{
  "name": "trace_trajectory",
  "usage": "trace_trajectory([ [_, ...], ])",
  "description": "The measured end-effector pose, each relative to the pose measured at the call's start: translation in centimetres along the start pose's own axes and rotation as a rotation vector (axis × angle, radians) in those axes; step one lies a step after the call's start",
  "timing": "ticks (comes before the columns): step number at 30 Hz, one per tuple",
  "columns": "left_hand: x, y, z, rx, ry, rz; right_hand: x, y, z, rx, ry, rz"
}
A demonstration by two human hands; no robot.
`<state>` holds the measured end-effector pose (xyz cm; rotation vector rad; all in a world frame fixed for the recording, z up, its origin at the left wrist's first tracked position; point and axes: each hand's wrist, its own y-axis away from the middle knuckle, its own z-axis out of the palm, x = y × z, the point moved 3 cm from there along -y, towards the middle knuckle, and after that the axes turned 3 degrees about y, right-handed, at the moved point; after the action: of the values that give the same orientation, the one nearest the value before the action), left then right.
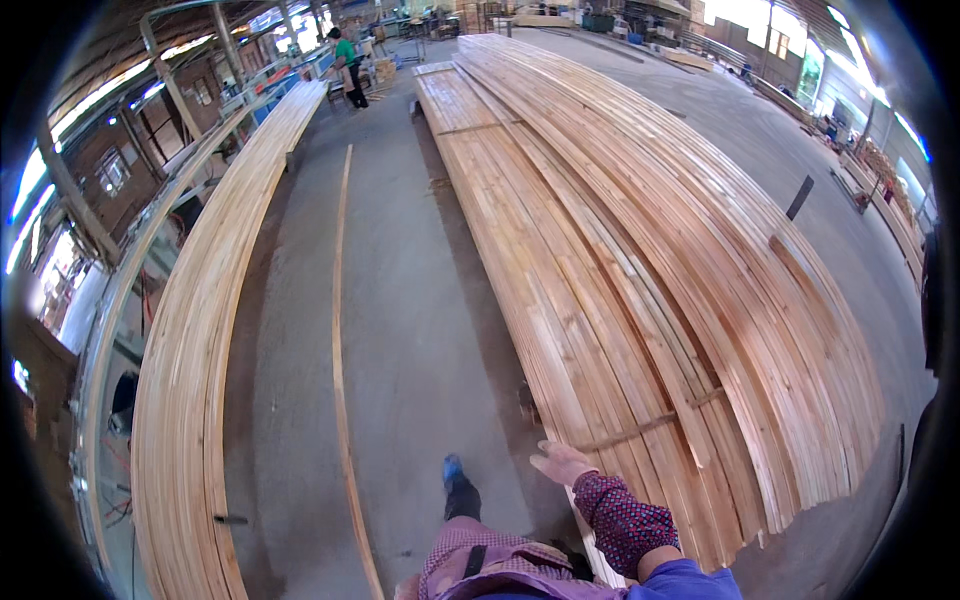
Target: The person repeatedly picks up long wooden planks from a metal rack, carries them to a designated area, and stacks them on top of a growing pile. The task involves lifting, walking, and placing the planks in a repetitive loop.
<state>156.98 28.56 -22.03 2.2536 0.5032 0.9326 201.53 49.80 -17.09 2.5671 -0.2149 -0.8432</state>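
Observation:
My right hand (565, 463) reaches over the near left edge of a large stack of long wooden boards (560, 300). Its fingers stretch out to the left, somewhat apart, and I see nothing gripped in them. A dark dotted sleeve cover (625, 515) wraps that forearm. Just below the hand, a pale board edge (598, 545) runs down toward my body. Of my left hand, only a small pinkish patch at the bottom edge may show, beside my checked apron (450, 555); its fingers are hidden.
Another long stack of boards (190, 400) stands on the left, with a dark object (230, 520) on it. One thin wooden strip (340, 380) lies lengthwise on the grey floor (420, 330) between the stacks. A wooden crosspiece (640, 428) crosses the right stack. Far off stands a person in green (347, 65).

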Motion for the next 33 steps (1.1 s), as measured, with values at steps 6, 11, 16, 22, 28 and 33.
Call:
trace_trajectory([
  [6, 10.6, -21.1, -14.3, 0.202, -0.641, 0.046, -6.1, -13.8, -7.9, -0.04, -0.073, 0.258],
  [11, 26.9, -40.3, -27.9, 0.398, -0.575, 0.479, -6.3, -18.8, -12.7, -0.1, -0.107, 0.534],
  [16, 53.3, -51.0, -32.6, -0.051, 0.822, 0.216, 1.2, -25.8, -14.1, 0.093, -0.175, 0.667],
  [22, 73.8, -64.7, -28.0, -0.389, 0.757, 0.358, 11.1, -41.4, -18.9, 0.302, -0.308, 0.896],
  [28, 90.2, -80.8, -19.4, -0.615, 0.613, 0.14, 16.4, -60.3, -27.7, 0.39, -0.008, 0.99],
  [33, 102.1, -89.7, -7.6, -0.753, 0.764, 0.102, 19.7, -70.7, -37.2, 0.365, 0.255, 0.908],
])
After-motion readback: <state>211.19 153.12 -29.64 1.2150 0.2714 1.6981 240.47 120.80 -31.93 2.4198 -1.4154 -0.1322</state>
